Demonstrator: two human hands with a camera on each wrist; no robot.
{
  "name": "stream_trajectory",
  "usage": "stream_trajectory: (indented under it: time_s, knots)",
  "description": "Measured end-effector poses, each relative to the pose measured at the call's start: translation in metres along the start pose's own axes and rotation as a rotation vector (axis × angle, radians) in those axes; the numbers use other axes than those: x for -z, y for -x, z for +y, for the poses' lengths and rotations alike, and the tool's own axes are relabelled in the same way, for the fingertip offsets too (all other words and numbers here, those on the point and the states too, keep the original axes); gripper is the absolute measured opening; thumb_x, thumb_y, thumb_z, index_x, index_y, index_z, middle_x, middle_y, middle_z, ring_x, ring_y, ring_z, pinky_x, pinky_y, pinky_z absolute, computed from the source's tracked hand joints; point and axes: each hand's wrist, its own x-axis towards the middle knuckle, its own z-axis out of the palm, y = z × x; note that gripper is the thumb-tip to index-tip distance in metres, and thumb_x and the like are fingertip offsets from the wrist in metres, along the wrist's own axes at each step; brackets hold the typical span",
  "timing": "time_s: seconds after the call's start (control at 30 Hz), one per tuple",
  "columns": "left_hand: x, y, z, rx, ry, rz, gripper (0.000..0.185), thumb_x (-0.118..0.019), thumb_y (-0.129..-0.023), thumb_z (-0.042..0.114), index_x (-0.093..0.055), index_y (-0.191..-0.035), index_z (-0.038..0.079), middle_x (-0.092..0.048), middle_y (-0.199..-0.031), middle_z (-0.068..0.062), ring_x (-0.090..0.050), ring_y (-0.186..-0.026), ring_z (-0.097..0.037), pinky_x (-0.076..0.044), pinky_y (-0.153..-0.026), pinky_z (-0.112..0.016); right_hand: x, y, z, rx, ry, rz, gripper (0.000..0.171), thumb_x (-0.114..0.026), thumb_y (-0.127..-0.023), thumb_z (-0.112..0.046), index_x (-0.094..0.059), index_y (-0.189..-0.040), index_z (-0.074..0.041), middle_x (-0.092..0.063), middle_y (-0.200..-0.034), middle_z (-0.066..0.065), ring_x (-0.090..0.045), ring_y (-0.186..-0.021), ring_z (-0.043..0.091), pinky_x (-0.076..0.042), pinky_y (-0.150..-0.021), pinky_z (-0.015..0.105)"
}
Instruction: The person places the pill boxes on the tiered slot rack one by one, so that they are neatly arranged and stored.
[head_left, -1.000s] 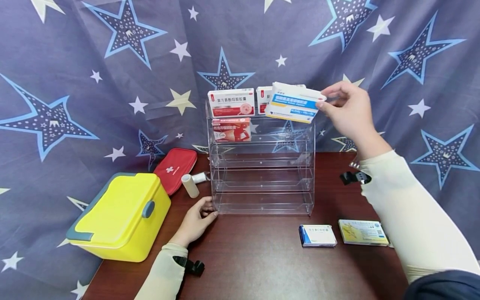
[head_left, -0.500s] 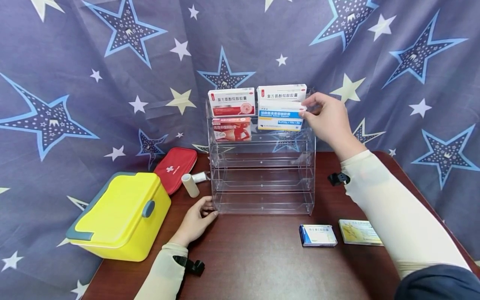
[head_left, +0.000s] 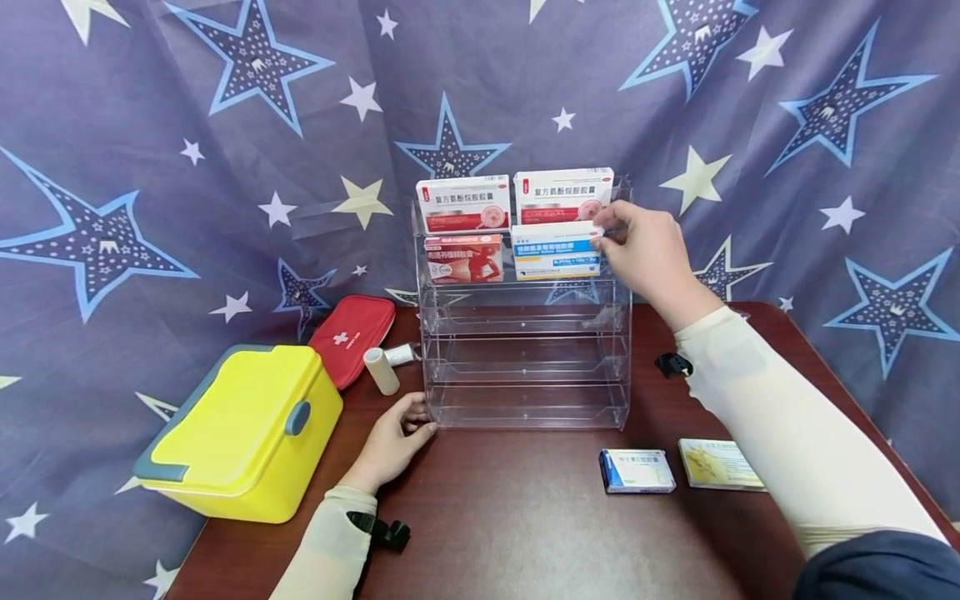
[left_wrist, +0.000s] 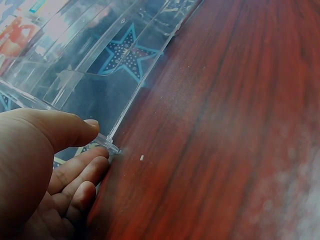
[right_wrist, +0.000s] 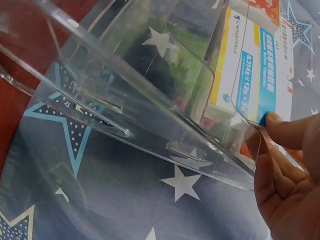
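A clear acrylic display rack (head_left: pixel 523 367) with several tiers stands upright on the table. My right hand (head_left: pixel 645 254) pinches the right end of a white-and-blue medicine box (head_left: pixel 557 260), which sits in the second tier. In the right wrist view the thumb (right_wrist: pixel 285 131) lies on the blue band of that box. Low at the rack's left side, my left hand (head_left: pixel 393 437) holds its front corner between thumb (left_wrist: pixel 75 127) and fingers. Two white-and-red medicine boxes, one left (head_left: pixel 463 206) and one right (head_left: pixel 562 197), fill the top tier. A red medicine box (head_left: pixel 463 260) occupies the second tier's left half.
On the table's right lie a blue-and-white box (head_left: pixel 637 472) and a yellow box (head_left: pixel 720 464), partly behind the right sleeve. Left of the rack are a yellow lidded case (head_left: pixel 247 425), a red first-aid pouch (head_left: pixel 352 337) and a small pale cylinder (head_left: pixel 381 372). A starry curtain hangs behind.
My right hand has brought the white-and-blue box leftward and down, from in front of the top tier into the second tier. The left hand has stayed at the rack's corner.
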Motion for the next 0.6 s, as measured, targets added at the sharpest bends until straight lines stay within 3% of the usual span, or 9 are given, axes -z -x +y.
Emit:
stream_trajectory:
  time_s: [0.33,0.6]
  knots:
    - [-0.0008,-0.0001,-0.0001,-0.005,0.000,0.003,0.045,-0.077,-0.094,0.005,-0.062,-0.136,0.005,-0.071,-0.112,-0.009,-0.066,-0.106,-0.026,-0.054,-0.088,-0.034,0.0026,0.0024,-0.0022,0.017,0.053,-0.067,0.013,-0.075,-0.098,-0.017,-0.076,-0.110,-0.011,-0.078,-0.101,0.010,-0.073,-0.094,0.027,-0.049,-0.092,0.051]
    - [-0.0004,-0.0007,-0.0012,0.009,0.004,-0.003,0.045,-0.078,-0.093,0.005,-0.063,-0.136,0.006,-0.071,-0.112,-0.007,-0.066,-0.106,-0.024,-0.053,-0.088,-0.031,0.0024,0.0029,-0.0013,0.035,0.051,-0.037,0.012,-0.076,-0.097,-0.015,-0.077,-0.108,-0.011,-0.074,-0.103,0.007,-0.070,-0.092,0.026,-0.049,-0.087,0.050]
